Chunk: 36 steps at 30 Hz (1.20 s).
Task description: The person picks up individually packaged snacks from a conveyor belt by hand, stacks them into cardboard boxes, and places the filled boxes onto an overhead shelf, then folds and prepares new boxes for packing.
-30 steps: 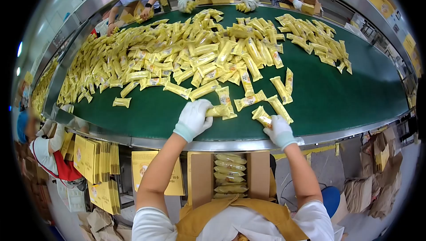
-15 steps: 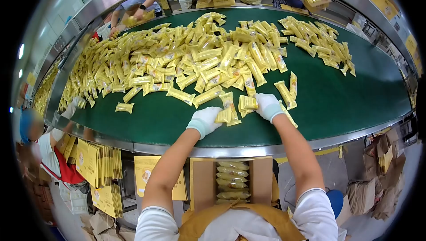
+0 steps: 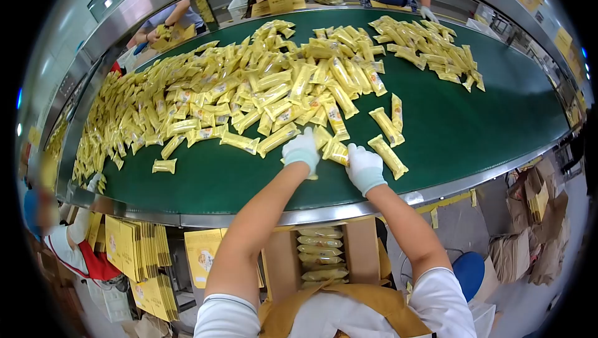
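Observation:
My left hand point(image 3: 301, 150), in a white glove, is over the near side of the green conveyor belt point(image 3: 243, 182). Its fingers are closed around a yellow snack packet point(image 3: 321, 137), though the palm side is partly hidden. Just right of it, my right hand point(image 3: 365, 167), also gloved, grips yellow snack packets point(image 3: 336, 151) by one end; how many cannot be made out. Beyond both hands spreads a large heap of the same packets point(image 3: 261, 83). A loose packet point(image 3: 387, 157) lies right of my right hand.
Below the belt's metal edge point(image 3: 299, 216), an open cardboard box point(image 3: 280, 257) holds a stack of packets point(image 3: 321, 251). Folded yellow cartons point(image 3: 134, 244) stand at left, a blue stool point(image 3: 468, 274) at right. Co-workers handle boxes across the belt; another person is at far left.
My left hand has moved forward and right, and my right hand slightly back, bringing them closer together. The view has shifted. Across the belt, a co-worker's carton is gone from the right-hand person's hands.

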Motion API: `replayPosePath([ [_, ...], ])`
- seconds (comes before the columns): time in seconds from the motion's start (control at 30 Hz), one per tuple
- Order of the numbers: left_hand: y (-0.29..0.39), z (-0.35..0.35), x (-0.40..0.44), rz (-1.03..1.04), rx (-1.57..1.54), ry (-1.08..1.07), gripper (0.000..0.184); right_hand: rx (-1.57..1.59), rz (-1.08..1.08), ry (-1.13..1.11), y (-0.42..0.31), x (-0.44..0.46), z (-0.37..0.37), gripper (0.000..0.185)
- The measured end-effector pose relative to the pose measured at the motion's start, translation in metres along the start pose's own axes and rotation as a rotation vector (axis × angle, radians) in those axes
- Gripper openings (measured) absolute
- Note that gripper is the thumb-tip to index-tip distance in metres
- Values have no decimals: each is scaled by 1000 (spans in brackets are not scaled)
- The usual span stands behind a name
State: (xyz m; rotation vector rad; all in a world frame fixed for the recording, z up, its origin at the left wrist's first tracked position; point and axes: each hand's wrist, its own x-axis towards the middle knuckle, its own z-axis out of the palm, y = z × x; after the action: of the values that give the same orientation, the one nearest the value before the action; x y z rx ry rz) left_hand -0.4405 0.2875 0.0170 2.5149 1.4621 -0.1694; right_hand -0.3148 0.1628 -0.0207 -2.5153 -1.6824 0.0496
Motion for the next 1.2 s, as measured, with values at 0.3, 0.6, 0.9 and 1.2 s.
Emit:
replayPosePath([
  [0.3,-83,39,-58,481,421,294,81,-112,-240,287,28,-62,-10,69],
  [0.6,-75,13,-50,324,274,2,118,-78,78,-387,23,-27,-50,96],
  [0.9,-101,-44,-13,157,-578,-208,108,299,255,-154,100,-11,-47,93],
  [1.2,-83,-37,20,147,-34,-260,110,87,-62,-107,56,-47,-41,83],
])
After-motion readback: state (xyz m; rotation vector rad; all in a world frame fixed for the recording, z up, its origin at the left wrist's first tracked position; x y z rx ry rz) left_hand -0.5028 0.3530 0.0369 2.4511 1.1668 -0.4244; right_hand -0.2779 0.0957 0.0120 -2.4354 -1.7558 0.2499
